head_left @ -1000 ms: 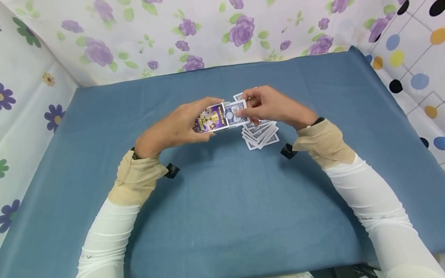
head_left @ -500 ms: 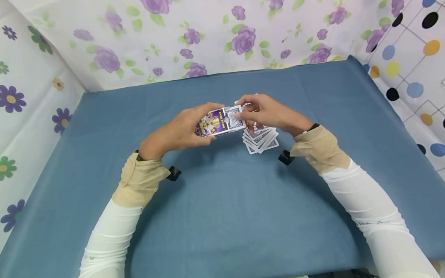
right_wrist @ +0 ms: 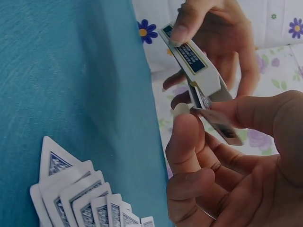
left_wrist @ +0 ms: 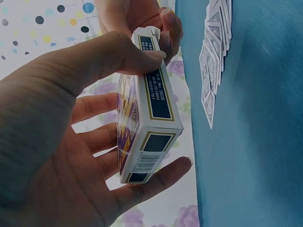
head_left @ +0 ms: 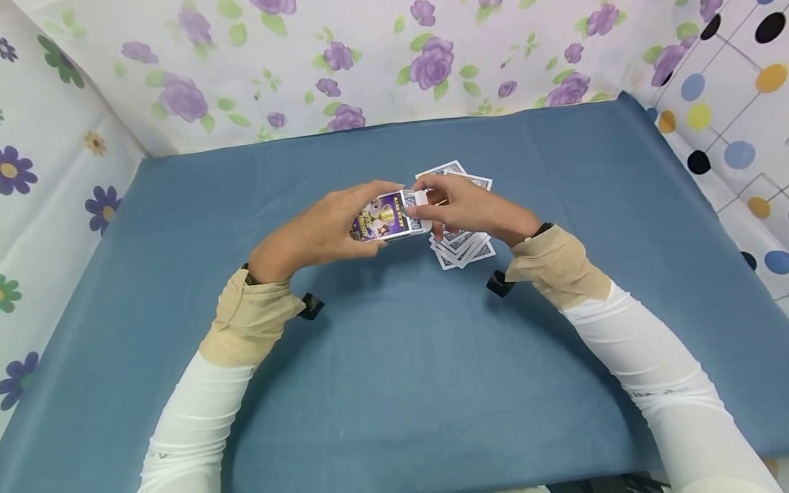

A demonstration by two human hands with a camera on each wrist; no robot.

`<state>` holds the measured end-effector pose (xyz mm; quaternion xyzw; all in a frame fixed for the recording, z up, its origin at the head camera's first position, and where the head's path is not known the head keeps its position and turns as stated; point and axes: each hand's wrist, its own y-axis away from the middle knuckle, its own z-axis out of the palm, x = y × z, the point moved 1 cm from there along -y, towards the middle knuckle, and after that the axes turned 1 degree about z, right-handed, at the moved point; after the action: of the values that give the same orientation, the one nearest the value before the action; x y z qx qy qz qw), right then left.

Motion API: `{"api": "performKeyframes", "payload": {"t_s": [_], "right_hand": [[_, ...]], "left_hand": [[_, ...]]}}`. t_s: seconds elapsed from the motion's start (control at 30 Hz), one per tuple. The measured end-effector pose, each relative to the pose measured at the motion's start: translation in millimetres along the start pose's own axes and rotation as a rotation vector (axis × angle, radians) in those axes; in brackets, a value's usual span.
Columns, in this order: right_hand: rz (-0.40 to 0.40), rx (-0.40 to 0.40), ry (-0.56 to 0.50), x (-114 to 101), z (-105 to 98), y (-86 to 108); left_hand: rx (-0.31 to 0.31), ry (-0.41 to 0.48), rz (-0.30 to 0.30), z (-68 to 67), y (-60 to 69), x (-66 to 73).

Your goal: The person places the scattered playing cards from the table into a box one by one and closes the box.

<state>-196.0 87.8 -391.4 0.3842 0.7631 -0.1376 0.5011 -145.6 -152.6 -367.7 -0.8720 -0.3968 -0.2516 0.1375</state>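
Note:
My left hand (head_left: 323, 226) grips a purple and white card box (head_left: 381, 216) above the table, thumb on one narrow side and fingers on the other. A blue-backed card (head_left: 414, 204) shows at the box's right end. My right hand (head_left: 471, 205) pinches that end between thumb and fingers; in the right wrist view its thumb lies against the card edge (right_wrist: 204, 100) and the box's flap (right_wrist: 222, 128). Just beyond and below the right hand, loose blue-backed cards (head_left: 479, 252) lie fanned on the cloth, partly hidden by it.
A blue cloth (head_left: 370, 370) covers the table. Floral sheeting (head_left: 246, 75) hangs along the far edge and the left side, dotted sheeting (head_left: 740, 116) on the right. Small black devices (head_left: 311, 306) stick out at both wrists.
The cards that stuck out of the box have slid left into it, so less of them shows. My right hand has moved left with them; the left hand has kept its grip.

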Motion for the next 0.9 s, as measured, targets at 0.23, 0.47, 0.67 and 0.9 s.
{"api": "performKeyframes", "payload": {"t_s": [0.23,0.47,0.67,0.9], "right_hand": [[-0.013,0.006,0.053,2.0,3.6,-0.8],[0.001,-0.012,0.062,2.2,6.1,-4.1],[0.001,-0.021,0.064,2.4,6.8,-5.8],[0.025,-0.014,0.064,5.0,3.7,-2.4]], "left_hand": [[-0.032,-0.015,-0.017,2.0,-1.2,2.2],[-0.022,-0.009,-0.002,3.7,-0.6,3.3],[-0.034,-0.026,-0.015,3.3,-0.8,5.2],[-0.042,-0.01,-0.009,6.8,-1.9,4.6]]}}
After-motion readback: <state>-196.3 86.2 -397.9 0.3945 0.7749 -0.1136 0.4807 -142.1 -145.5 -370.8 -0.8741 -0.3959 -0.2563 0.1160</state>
